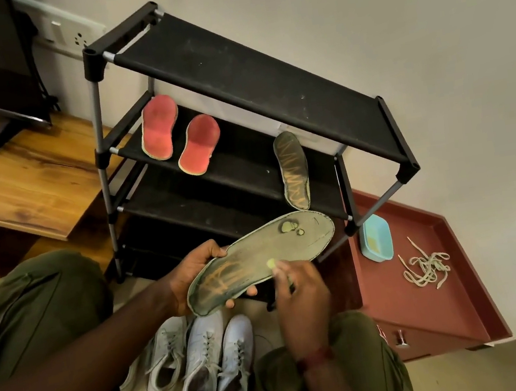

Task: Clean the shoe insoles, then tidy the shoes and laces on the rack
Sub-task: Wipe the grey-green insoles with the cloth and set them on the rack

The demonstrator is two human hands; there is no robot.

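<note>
Green foam insole (259,255), worn and streaked with orange lines at the heel, lies face up in the left hand (194,271), which grips its heel end with the thumb over the far edge and the fingertips curled up from beneath. The right hand (301,292) pinches a small pale yellow-green piece (272,263) (what it is I cannot tell) against the insole's near edge. Below the hands, white lace-up sneakers (208,363) stand side by side on the floor between the knees. Behind the held insole stands a black fabric shoe rack with grey metal tubes (249,79). On its second shelf two red insoles (159,128) lean side by side, and a dark insole with orange zigzags (293,170) leans well apart to their right. Right of the rack, a teal plastic dish (376,238) and a tangle of pale laces (426,267) lie on a red-brown tray (451,310).
</note>
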